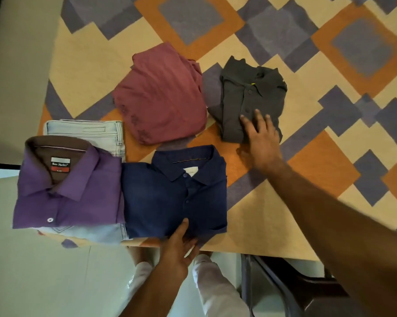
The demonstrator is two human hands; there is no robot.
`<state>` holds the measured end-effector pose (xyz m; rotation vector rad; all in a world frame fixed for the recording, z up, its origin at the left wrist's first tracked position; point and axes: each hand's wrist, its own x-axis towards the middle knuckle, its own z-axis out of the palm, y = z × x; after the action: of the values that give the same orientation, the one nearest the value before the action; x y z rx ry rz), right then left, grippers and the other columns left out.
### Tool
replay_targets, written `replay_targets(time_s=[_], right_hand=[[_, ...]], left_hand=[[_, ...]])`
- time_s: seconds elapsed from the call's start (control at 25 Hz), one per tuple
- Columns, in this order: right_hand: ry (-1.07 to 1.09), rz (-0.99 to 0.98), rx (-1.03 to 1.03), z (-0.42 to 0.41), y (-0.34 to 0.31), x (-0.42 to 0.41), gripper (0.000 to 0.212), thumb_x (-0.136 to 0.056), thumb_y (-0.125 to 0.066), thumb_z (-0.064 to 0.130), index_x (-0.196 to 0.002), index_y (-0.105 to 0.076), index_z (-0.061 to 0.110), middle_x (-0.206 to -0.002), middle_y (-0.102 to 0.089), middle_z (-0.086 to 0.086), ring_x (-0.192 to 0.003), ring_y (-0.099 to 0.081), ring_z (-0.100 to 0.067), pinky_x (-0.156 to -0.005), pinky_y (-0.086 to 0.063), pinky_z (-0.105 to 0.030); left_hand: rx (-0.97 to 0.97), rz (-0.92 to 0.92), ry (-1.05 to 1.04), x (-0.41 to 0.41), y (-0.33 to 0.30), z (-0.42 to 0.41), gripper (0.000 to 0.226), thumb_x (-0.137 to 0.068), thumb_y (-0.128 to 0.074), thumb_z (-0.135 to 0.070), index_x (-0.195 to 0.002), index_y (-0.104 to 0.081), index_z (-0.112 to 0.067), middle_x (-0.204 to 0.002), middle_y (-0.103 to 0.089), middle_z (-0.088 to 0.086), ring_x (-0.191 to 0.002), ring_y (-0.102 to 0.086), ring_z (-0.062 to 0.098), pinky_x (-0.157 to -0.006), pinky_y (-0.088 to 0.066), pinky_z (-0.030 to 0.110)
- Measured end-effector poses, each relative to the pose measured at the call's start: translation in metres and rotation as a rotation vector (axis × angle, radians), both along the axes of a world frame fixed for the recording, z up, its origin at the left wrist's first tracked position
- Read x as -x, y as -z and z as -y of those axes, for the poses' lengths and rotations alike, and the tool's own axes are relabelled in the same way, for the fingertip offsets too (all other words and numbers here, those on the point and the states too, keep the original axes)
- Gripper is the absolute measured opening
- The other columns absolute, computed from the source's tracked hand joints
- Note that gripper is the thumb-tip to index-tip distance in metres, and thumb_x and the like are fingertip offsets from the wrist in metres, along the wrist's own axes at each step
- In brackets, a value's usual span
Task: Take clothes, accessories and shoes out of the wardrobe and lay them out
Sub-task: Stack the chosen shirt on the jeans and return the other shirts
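Nearest the camera, the left hand (178, 250) grips the near hem of a folded navy shirt (174, 195), thumb on top of the cloth and the remaining fingers curled beneath the edge. That shirt lies at the near edge of a patterned bedspread (284, 220) in orange, cream and lilac blocks, collar pointing toward the far side.

Just beside it on the left, touching along one side, a folded purple shirt (71, 191) lies collar up with a label visible inside the neck. It rests on top of folded pale blue jeans (96, 133), which show beyond its far side and again at its near side, at the near left corner of the bedspread.

Further in, a folded maroon garment (160, 97) lies between the jeans and a folded dark grey shirt (250, 99), close to both but separate from the navy shirt.

The right hand (261, 138) lies flat on the near corner of the dark grey shirt, fingers spread and extended, palm down, pressing rather than gripping; nothing is enclosed in it.

Below the near edge of the bedspread, pale trouser legs (215, 289) and a light floor (44, 271) are visible.
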<state>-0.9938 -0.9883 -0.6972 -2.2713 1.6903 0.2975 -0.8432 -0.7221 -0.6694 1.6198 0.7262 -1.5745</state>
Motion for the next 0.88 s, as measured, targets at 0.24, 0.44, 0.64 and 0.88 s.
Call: replay_targets(time_s=[0.24,0.44,0.64,0.88], right_hand=[[-0.122,-0.078,-0.067,0.045,0.022,0.003,0.099,-0.077,-0.077,0.042,-0.152,-0.012,0.041,-0.164,-0.007,-0.007,-0.147,-0.012,-0.045,-0.110,-0.028,-0.066],[-0.142,0.029,0.053,0.050,0.006,0.001,0.055,-0.089,-0.058,0.015,-0.140,-0.042,0.026,-0.146,-0.043,-0.016,-0.120,-0.052,-0.046,-0.094,-0.050,-0.054],[-0.210,-0.014,-0.007,0.028,-0.083,0.008,0.040,-0.089,-0.061,0.017,-0.127,-0.050,0.019,-0.119,-0.059,-0.017,-0.097,-0.061,-0.044,-0.077,-0.054,-0.051],[-0.299,0.110,-0.079,-0.053,-0.262,-0.013,0.033,-0.090,-0.064,0.017,-0.122,-0.057,0.021,-0.104,-0.071,-0.013,-0.086,-0.064,-0.037,-0.071,-0.054,-0.046]], left_hand=[[0.084,-0.009,-0.315,0.010,0.012,0.002,0.059,-0.079,-0.073,-0.030,-0.134,-0.053,-0.027,-0.124,-0.066,0.004,-0.114,-0.062,0.026,-0.084,-0.054,0.040],[0.249,0.055,-0.405,0.007,0.003,0.020,0.062,-0.077,-0.073,-0.017,-0.136,-0.055,-0.020,-0.130,-0.066,0.007,-0.117,-0.063,0.029,-0.089,-0.055,0.045],[0.378,0.072,-0.399,-0.012,-0.062,0.030,0.056,-0.080,-0.068,-0.011,-0.135,-0.057,-0.020,-0.128,-0.067,0.009,-0.111,-0.066,0.029,-0.073,-0.062,0.039],[0.592,0.086,-0.270,-0.080,-0.202,-0.038,0.044,-0.065,-0.077,-0.018,-0.109,-0.074,-0.020,-0.117,-0.073,0.006,-0.100,-0.073,0.027,-0.070,-0.062,0.039]])
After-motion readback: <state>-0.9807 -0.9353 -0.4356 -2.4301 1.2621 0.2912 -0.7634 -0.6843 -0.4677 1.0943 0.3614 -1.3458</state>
